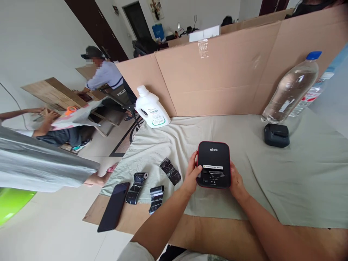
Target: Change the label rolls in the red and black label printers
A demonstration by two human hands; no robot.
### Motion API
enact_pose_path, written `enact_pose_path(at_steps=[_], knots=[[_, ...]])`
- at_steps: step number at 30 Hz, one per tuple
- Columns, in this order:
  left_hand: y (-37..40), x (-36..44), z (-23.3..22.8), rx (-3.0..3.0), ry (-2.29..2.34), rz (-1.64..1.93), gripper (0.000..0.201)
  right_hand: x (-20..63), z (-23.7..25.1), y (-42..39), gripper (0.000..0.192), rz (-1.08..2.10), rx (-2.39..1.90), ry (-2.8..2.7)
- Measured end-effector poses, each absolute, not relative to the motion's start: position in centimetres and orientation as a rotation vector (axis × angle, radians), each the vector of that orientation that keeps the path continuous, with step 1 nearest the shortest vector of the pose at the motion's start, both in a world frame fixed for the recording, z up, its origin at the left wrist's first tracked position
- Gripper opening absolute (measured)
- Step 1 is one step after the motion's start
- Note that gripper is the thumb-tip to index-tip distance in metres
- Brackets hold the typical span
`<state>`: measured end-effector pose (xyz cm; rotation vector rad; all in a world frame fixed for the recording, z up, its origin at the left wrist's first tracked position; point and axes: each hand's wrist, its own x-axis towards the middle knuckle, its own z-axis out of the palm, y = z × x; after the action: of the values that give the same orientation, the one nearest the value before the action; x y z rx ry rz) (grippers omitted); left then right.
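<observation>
The single view looks from the person's head, forward and down at the left hand (191, 178) and right hand (237, 182), close by below its centre, and reaches across the desk (209, 232), over the cardboard panel (217, 79), to the far wall (178, 11).

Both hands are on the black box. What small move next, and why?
I'd probably steady the black box with the left hand and bring the right hand to the shiny patch below the white label. The left thumb lies over the box's left edge, the right hand is at the opposite side, and the patch might be loose film, though I can't tell.
</observation>
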<state>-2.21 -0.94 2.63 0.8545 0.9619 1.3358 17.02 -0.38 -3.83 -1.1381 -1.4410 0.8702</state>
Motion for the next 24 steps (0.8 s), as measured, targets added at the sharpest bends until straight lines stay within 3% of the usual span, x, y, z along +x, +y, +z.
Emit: enact_pose_path(at_steps=[4, 11, 19, 24], knots=[[2.9, -5.8, 3.8, 0.677, 0.941, 1.42, 0.056, 16.8, -4.2, -0.6, 0.058, 0.859, -1.11, -1.742], [13.0, -16.6, 5.3, 0.393, 1.078, 1.587, 0.03, 16.5, -4.5, -0.4, 0.049, 0.789, -1.253, -1.875], [15.6, -24.6, 5.1, 0.422, 1.557, 1.592, 0.02, 16.4, -3.8, -0.3, 0.041, 0.716, -1.251, -1.925], [15.7, -26.1, 5.7, 0.553, 1.803, 1.534, 0.027, 16.3, -3.4, -0.5, 0.037, 0.687, -1.25, -2.026]])
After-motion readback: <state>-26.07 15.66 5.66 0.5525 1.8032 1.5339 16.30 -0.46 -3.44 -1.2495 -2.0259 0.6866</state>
